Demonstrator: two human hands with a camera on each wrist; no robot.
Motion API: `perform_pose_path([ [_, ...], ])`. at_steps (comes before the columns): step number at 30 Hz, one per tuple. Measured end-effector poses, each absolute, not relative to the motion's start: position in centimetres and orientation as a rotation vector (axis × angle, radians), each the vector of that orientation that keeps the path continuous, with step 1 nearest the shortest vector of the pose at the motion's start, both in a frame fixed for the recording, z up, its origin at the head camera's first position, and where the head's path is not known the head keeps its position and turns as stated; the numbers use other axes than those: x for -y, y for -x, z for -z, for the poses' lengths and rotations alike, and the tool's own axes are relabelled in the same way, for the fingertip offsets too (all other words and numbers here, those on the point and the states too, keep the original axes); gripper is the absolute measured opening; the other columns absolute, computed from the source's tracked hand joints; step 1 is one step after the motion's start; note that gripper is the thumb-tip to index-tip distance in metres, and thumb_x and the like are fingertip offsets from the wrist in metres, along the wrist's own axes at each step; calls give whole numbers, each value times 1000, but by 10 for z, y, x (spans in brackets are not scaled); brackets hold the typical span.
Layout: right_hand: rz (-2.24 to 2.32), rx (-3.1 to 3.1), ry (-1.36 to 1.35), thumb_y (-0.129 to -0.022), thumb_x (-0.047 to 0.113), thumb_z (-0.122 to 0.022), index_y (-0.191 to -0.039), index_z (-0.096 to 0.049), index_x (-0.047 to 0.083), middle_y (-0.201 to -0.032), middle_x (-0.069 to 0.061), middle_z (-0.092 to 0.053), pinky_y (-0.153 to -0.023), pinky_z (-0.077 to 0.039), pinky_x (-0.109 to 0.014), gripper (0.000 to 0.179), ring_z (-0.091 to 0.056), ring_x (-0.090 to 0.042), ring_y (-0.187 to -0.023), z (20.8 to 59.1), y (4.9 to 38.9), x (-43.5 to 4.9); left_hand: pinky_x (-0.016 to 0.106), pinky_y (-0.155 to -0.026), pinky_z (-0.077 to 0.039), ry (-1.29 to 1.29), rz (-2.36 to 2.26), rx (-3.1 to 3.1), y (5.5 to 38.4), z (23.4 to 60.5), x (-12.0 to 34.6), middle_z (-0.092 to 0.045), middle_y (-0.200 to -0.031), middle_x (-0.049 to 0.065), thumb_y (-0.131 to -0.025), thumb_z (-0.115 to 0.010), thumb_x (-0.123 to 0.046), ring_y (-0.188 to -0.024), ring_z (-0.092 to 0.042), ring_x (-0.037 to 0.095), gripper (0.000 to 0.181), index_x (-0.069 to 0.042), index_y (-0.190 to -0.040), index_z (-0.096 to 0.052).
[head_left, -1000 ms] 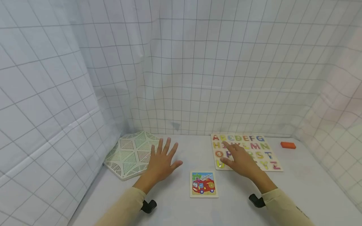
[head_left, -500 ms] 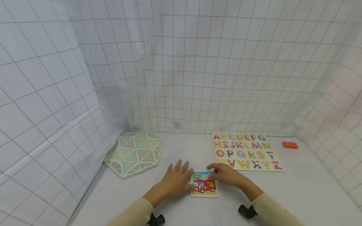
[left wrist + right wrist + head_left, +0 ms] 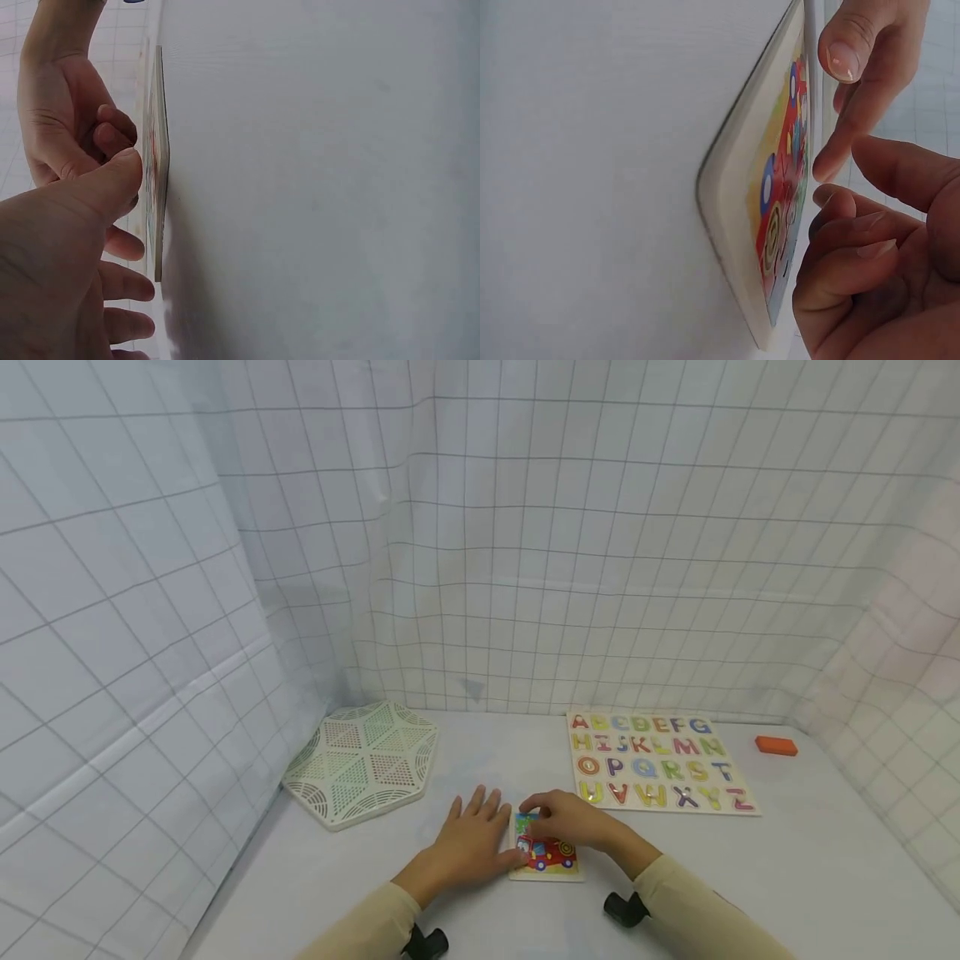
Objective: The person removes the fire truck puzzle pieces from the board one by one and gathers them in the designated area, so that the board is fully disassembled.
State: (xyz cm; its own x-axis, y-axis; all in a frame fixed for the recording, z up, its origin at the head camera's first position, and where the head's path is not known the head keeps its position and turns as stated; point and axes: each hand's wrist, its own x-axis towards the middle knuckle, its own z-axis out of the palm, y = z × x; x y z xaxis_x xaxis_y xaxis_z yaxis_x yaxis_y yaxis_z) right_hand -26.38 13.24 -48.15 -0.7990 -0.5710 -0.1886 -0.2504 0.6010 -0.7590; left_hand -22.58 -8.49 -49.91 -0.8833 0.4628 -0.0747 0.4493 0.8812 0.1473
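A small square jigsaw puzzle (image 3: 555,866) with a red fire engine picture lies flat on the table in its pale frame. My left hand (image 3: 471,845) is spread along its left edge, thumb over the lower left corner. From the right, my right hand (image 3: 567,818) reaches over the puzzle's upper part, covering some of the picture. In the right wrist view the puzzle (image 3: 780,180) shows its pieces close together; the right thumb (image 3: 900,169) stands apart from the index finger, and the other fingers are bent. Nothing shows between thumb and index finger.
A wooden alphabet board (image 3: 663,763) with coloured letters lies at the back right. Beyond it is an orange block (image 3: 776,746). A white hexagonal board (image 3: 362,763) with patterned holes lies at the back left. Gridded white curtains (image 3: 525,568) stand behind and at both sides.
Both hands came down and inward to the puzzle, the left from near the hexagonal board, the right from over the alphabet board. The right hand then moved further left across the picture.
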Motion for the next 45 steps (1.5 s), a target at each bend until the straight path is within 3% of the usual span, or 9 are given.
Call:
perform_pose_path([
  [22,1112,-2326,647,-93,14,-64,-122,-73,9,-95,0,-66,-70,-49,-31,31,-58,-15,-80,479,271,-122,63,-120,-22,-679,-195,-2950,224,500,88,-35,-162,19,-86,-55,-79,-154,-22,40,93,-15,-154,-47],
  [33,1065,-2386,670,-96,11,-59,-115,-78,12,-118,-3,-71,-87,-52,-39,26,-60,-15,-95,480,280,-120,63,-120,-20,-669,-230,-2940,225,501,88,-32,-163,20,-87,-52,-80,-154,-19,41,94,-15,-155,-45],
  [38,1129,-2372,649,-94,7,-59,-111,-78,8,-114,-5,-71,-80,-52,-33,26,-60,-16,-90,480,281,-120,63,-121,-20,-659,-237,-2936,224,501,87,-32,-164,20,-87,-53,-79,-155,-18,42,93,-16,-155,-45],
  [45,1268,-2264,575,-99,14,-58,-105,-77,5,-84,-4,-66,-50,-39,-22,22,-44,-9,-54,484,288,-117,62,-121,-20,-647,-219,-2947,223,504,86,-32,-163,20,-85,-53,-81,-155,-19,41,95,-18,-156,-45],
])
